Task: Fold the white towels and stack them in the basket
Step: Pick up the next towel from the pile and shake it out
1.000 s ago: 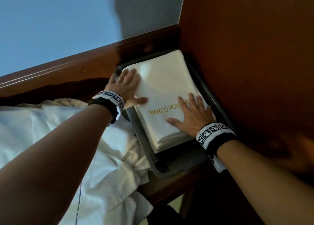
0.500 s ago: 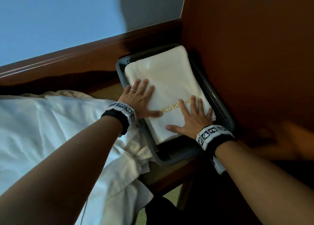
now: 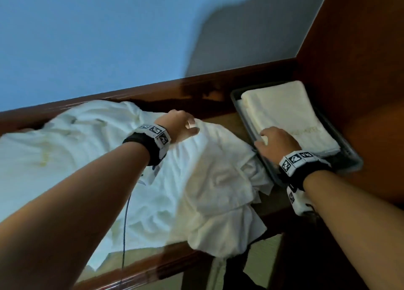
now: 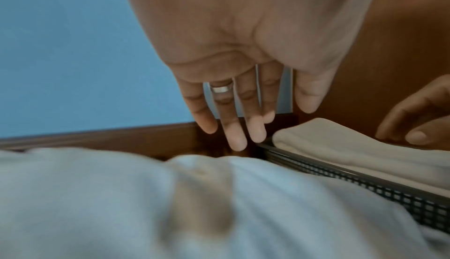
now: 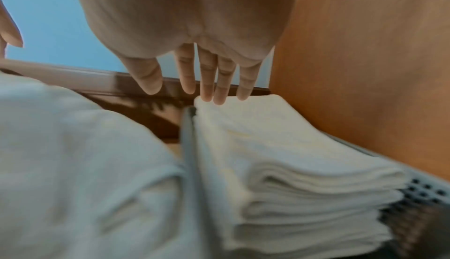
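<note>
A stack of folded white towels [image 3: 290,119] lies in the grey mesh basket [image 3: 349,165] at the right, against a wooden panel. A heap of loose, crumpled white towels [image 3: 153,180] covers the wooden surface to its left. My left hand [image 3: 185,125] hovers over the heap's far side, fingers straight and holding nothing [image 4: 243,128]. My right hand [image 3: 275,143] is above the near left corner of the folded stack, by the basket rim [image 5: 190,147]. Its fingers [image 5: 207,89] are straight with nothing in them, above the stack [image 5: 292,166].
A raised wooden ledge [image 3: 153,90] runs along the back under a blue wall. A tall wooden panel [image 3: 360,71] closes off the right side behind the basket. A thin dark cable [image 3: 125,224] hangs from my left wrist across the heap.
Both hands have lifted off the folded towel in the basket. The left hand swung left over the loose heap; the right drew back toward the basket's near left rim. The view turned left.
</note>
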The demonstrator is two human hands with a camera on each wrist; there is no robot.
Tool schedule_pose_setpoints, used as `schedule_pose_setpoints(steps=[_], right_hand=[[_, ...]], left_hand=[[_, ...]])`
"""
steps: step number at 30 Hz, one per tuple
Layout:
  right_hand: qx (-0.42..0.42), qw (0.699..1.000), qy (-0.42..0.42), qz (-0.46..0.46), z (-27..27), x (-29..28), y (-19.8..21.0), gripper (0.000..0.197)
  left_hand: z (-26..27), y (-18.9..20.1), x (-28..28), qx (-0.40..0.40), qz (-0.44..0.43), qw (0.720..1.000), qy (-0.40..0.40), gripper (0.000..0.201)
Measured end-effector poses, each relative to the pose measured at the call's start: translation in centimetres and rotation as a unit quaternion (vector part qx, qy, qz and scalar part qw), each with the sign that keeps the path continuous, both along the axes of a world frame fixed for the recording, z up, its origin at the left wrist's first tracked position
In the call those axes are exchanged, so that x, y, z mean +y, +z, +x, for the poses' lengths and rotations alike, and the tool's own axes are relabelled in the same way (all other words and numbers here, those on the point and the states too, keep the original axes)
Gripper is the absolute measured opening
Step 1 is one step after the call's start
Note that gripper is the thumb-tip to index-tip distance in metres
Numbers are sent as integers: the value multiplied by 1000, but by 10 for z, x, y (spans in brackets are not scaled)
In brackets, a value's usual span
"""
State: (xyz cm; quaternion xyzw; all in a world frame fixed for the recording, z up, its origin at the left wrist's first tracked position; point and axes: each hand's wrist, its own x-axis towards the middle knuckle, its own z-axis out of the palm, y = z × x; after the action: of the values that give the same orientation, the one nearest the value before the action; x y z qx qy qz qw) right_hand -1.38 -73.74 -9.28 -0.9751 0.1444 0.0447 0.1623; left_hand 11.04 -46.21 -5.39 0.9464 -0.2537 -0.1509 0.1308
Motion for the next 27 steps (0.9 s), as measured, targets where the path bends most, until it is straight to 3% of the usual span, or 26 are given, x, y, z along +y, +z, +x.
schedule_pose_setpoints(steps=[1, 7, 13, 16, 19, 22, 25, 27], right_hand=[[-6, 1000, 11, 20, 0, 32, 4, 17], [-56, 987, 137, 56, 11, 212, 13, 26], [-43, 959, 279, 26, 28, 345, 17, 37], [-38, 951, 307, -18, 46, 380, 15, 38], [-19, 947, 317, -38, 71, 394, 14, 38], [-22, 922, 375, -94, 93, 404, 13, 36], [-39, 900, 415, -128, 108, 422, 7, 36], [-36, 911, 388, -137, 115, 437, 2, 44]], left_hand=[[-4, 8, 33, -6, -2, 1000, 16, 33], [-30, 42, 215, -41, 6, 990, 134, 23], [-58, 37, 339, -72, 50, 974, 210, 24], [-61, 15, 370, -64, 35, 973, 217, 33], [-57, -4, 384, -60, 85, 971, 216, 49], [-49, -23, 392, -43, 126, 966, 222, 68], [-44, -42, 391, -43, 136, 962, 235, 60], [-46, -52, 387, -103, 123, 962, 221, 40]])
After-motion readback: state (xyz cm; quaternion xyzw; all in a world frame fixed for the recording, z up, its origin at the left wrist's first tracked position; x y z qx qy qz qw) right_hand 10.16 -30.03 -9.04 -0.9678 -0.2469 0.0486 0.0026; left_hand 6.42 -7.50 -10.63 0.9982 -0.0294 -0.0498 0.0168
